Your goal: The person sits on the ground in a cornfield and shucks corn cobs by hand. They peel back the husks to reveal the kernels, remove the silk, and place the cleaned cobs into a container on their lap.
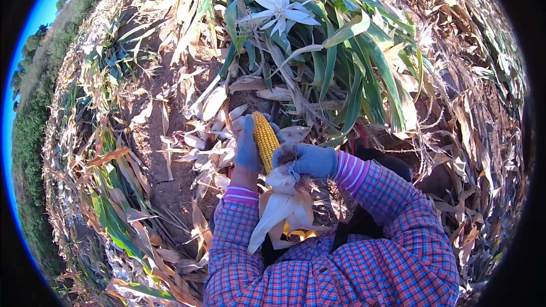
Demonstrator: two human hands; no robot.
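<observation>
A bare yellow ear of corn (pixel 265 140) lies tilted between my two gloved hands, its kernels showing. My left hand (pixel 248 145), in a grey-blue knit glove, grips the ear along its left side. At the lower end of the ear, my right hand (pixel 311 160) closes around the pulled-back husk and brown corn silk. Pale husk leaves (pixel 279 213) hang from there towards my body, still together with the ear as far as I can see. More yellow corn (pixel 300 234) shows partly behind these leaves, close to my lap.
A heap of cut corn stalks with green leaves (pixel 354 59) lies ahead, with an opened, star-shaped white husk (pixel 279 8) on top. Loose dry husks (pixel 213 136) litter the brown soil (pixel 164 179). More stalks (pixel 115 217) lie at the left; green bushes (pixel 34 179) line the field's edge.
</observation>
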